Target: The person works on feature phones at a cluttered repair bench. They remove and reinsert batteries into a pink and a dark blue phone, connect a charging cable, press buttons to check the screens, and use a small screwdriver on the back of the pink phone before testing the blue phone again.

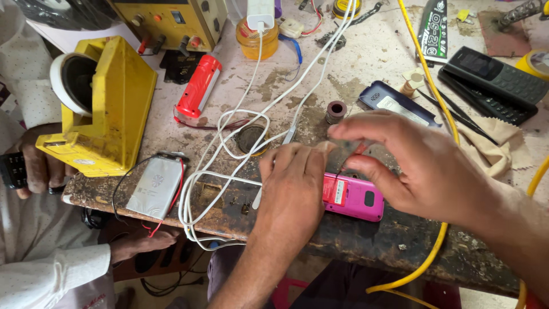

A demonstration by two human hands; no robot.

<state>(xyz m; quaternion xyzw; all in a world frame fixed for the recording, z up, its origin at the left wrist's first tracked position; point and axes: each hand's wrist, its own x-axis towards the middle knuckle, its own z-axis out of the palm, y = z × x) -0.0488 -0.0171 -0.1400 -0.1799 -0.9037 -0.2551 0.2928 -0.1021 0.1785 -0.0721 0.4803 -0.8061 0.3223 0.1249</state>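
The pink phone (353, 197) is smooth, glossy plastic. The worktop (366, 234) is rough, stained, worn wood. The battery pack (155, 186) has matt silver foil. The white cables (229, 154) look smooth and rubbery.

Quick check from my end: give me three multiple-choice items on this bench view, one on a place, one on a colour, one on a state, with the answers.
1. Where does the pink phone lie?
A. near the bench's front edge, under both hands
B. on top of the yellow tape dispenser
C. at the far edge, beside the jar

2. What colour is the cable looped over the middle of the bench?
A. black
B. white
C. green

3. How does the right hand stand?
A. flat on the bench
B. closed round the dark phone
C. fingers pinched on a small red-tipped piece above the pink phone

Answers: 1 A, it lies by the front edge beneath the left hand and the right; 2 B, the loops are white; 3 C, thumb and fingers meet on the piece.
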